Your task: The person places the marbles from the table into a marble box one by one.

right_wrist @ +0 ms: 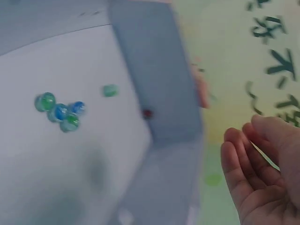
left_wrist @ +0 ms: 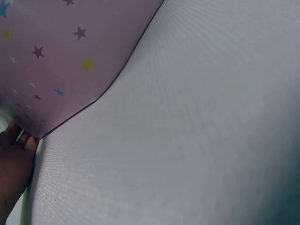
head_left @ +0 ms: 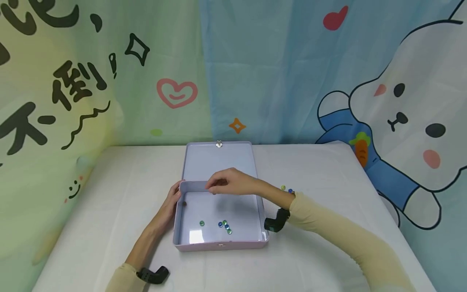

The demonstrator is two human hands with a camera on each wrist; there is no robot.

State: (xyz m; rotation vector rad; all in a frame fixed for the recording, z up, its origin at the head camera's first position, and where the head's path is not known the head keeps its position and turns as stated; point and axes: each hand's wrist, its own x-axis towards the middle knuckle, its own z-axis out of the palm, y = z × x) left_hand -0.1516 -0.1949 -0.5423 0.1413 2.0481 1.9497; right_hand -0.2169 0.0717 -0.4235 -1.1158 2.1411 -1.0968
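Apparently partway along: six small round marbles, translucent and probably glass, lay inside the shiny pale lilac rectangular box (head_left: 197,247), and at least two lay outside it on the white cloth-covered tabletop (head_left: 219,271). These two, a yellow-green marble (head_left: 283,187) and a dark blue marble (head_left: 290,190), were right of the box, just beyond the right forearm, which may have hidden more. Judged left to do: those outside marbles, if all belonged in the box.

Inside, two blue marbles (head_left: 227,227) and two green marbles (head_left: 229,231) sat clustered at the near part of the floor. A lone green marble (head_left: 202,223) lay left of them; a dark red marble (right_wrist: 147,114), blurred, lay beside the left wall.

The box stood flat, its lid (head_left: 219,162) laid back on the far side with a metal latch (head_left: 219,144) on its far edge. Its outer wall was pink with coloured stars.

Left hand (head_left: 171,202) gripped the box's far left corner from outside. Right hand (head_left: 230,182) hung above the far end, fingers loosely bent, thumb near the fingertips; no marble was visible in it.
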